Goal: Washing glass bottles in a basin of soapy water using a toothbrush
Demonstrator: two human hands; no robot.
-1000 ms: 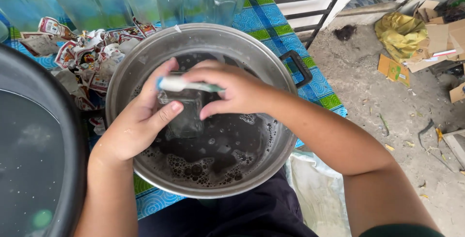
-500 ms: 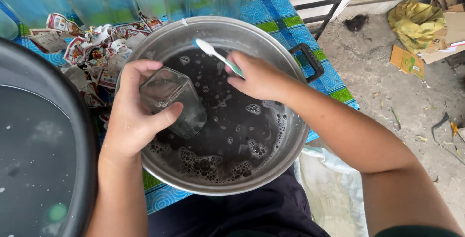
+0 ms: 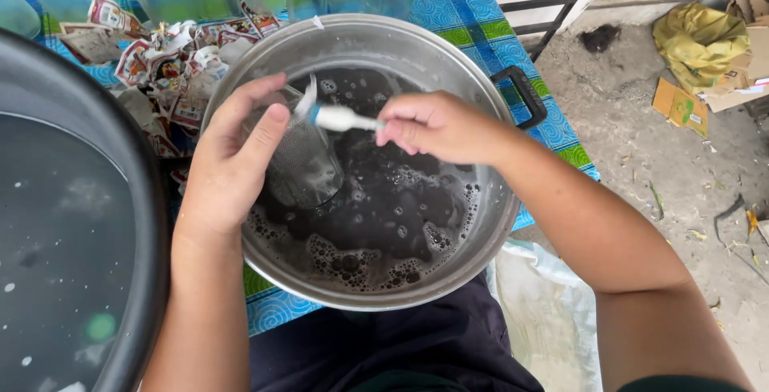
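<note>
Clear glass jar (image 3: 300,160), wet and tilted, is sitting half-sunk in dark soapy water inside a round grey metal pot (image 3: 448,48). The left hand (image 3: 232,160) is wrapping around the jar's side, fingers curled over its rim. The right hand (image 3: 436,126) is pinching the handle of a white and blue toothbrush (image 3: 332,116), whose bristle end is lying at the jar's mouth. Torn paper labels (image 3: 160,60) are lying in a heap on the blue patterned mat (image 3: 473,16) just beside the pot. A large black basin of water (image 3: 72,240) is standing to the left.
</note>
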